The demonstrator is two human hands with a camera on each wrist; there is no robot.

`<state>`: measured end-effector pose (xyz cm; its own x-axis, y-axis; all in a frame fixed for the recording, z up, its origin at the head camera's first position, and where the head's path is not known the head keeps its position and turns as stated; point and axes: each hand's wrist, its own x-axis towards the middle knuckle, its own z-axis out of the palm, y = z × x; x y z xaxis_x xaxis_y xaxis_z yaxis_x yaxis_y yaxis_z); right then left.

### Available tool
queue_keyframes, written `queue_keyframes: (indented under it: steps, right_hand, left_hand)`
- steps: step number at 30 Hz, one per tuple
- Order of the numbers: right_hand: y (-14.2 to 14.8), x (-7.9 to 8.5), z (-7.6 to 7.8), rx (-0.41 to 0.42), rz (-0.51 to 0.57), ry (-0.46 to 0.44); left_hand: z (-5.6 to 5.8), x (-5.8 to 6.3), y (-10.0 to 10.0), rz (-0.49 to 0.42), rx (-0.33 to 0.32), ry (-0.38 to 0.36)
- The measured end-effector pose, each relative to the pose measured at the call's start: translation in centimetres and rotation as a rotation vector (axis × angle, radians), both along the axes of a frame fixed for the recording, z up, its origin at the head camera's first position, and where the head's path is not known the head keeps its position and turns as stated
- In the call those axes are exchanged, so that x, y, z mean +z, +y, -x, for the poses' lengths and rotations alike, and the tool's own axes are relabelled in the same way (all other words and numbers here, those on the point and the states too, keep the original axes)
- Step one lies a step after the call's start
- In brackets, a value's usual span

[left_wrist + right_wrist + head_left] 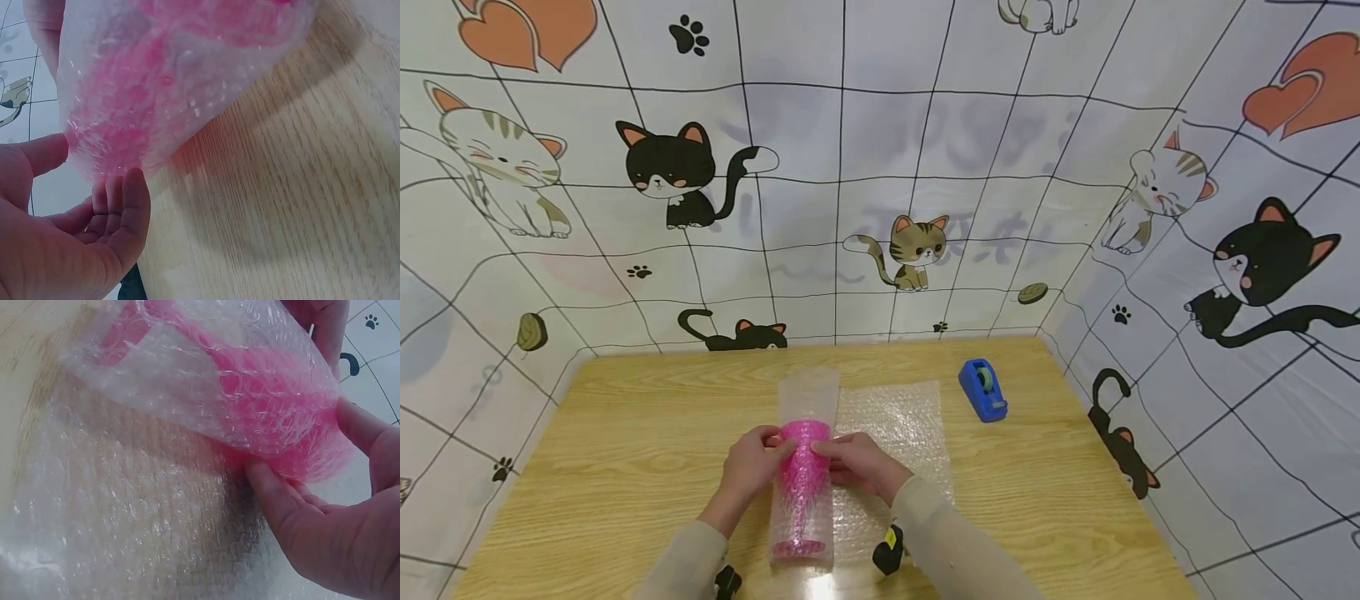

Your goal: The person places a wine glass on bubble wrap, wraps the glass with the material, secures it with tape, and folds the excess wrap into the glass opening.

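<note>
A pink goblet (805, 460) lies on its side inside bubble wrap (807, 392), its stem and round base toward the near edge of the table. The wrap goes around it and sticks out past its rim at the far end. My left hand (752, 467) holds the bowl end from the left, thumb and fingers pressed on the film. From the right, my right hand (863, 464) holds the same end, its thumb (362, 425) on top and fingers lower down. In the right wrist view, a flat stretch of wrap runs out from under the goblet.
A blue tape dispenser (983, 390) stands at the back right of the wooden table (662, 433). The flat part of the bubble wrap sheet (898, 425) lies to the right of the goblet. Cat-print cloth (805, 183) hangs behind and at both sides.
</note>
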<state>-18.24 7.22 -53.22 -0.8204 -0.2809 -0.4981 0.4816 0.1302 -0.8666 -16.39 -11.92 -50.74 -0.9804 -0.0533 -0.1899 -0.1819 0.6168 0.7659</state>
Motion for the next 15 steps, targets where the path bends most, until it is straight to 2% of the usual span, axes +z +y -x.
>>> queue_keyframes:
  steps: [8, 15]
  right_hand:
    - [0.15, -0.09, 0.07, -0.023, 0.001, -0.006]
    - [0.20, -0.33, 0.00, -0.026, 0.020, 0.004]
  left_hand:
    - [0.68, 0.31, -0.14, -0.010, -0.041, -0.064]
    - [0.72, 0.56, -0.11, -0.085, -0.045, -0.142]
